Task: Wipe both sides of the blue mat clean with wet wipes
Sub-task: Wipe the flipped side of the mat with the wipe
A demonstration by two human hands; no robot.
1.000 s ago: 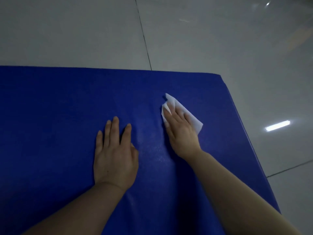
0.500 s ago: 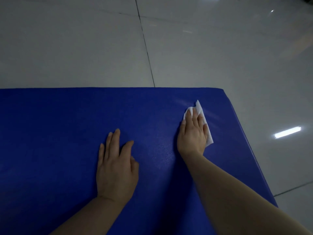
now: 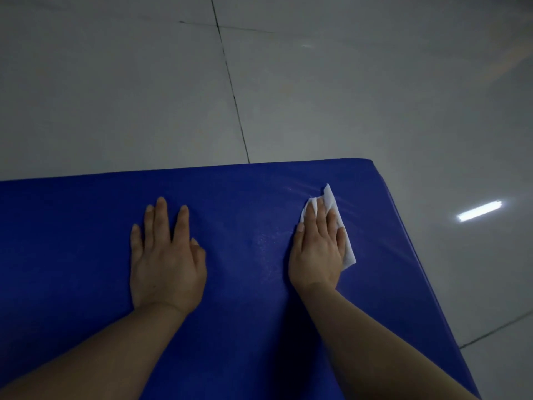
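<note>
- Nearest us, both of our forearms run in from 6 o'clock across the blue mat (image 3: 245,327), which fills the lower frame and lies flat on the floor (image 3: 115,96).
- Our left hand (image 3: 167,255) is flat on the mat at about 9 o'clock of the wipe, fingers straight and slightly spread, thumb tucked alongside, holding nothing. We read it as a brace; it has barely moved over the last second.
- Our right hand (image 3: 317,249) presses the wet wipe (image 3: 331,203) flat under straight, close-set fingers. No pinch: the palm and fingers just bear down on it.
- Change: a second ago the wipe sat near mat centre, angled to 11 o'clock. It has since swept toward 2 o'clock and now sits near the far right corner, fingers pointing to 12.
- Faint wet streaks gleam on the mat just beyond the wipe toward 12 to 1 o'clock, so we judge that patch freshly wiped.
- Meaning for the task: this pass is covering the far right corner of the upper face. The left stretch and the whole underside look undone from here.
- Materials: the mat has a smooth, vinyl-like skin with fine grain, a slight sheen, a rounded corner and a padded, thick-looking edge. The wipe is thin white nonwoven, folded, with corners poking out at 12 and 4 o'clock of the hand.
- Farthest: the floor is glossy pale tile with dark grout lines, and a lamp reflection (image 3: 480,210) at 3 o'clock.
</note>
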